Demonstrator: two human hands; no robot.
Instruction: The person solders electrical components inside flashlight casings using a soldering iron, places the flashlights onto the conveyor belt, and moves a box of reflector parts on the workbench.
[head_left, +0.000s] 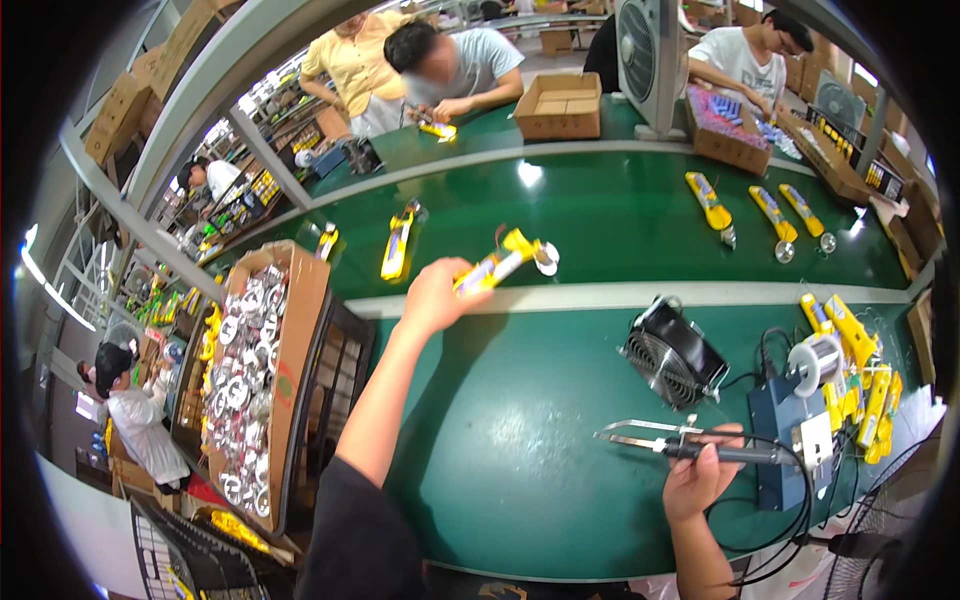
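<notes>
My left hand (437, 297) reaches forward over the pale rail and is closed on a yellow flashlight body (513, 246). A thin red wire rises from it, and a round silver reflector (546, 258) sits at its far end. At the lower right, my right hand (704, 474) grips a soldering iron (665, 444) by its dark handle. A thin metal guide arm runs above the iron's tip, which points left over the green bench (500, 430). Beside that hand stands a blue soldering station (775, 440) with a spool of solder wire (815, 362) on top.
A black fan (675, 352) lies near the rail. Several yellow flashlight bodies (872, 400) are piled right. Others, like this flashlight (398, 242), lie on the green belt (600, 215). A carton (300, 330) of reflectors stands left. Across the belt, people work beside a large fan (640, 60).
</notes>
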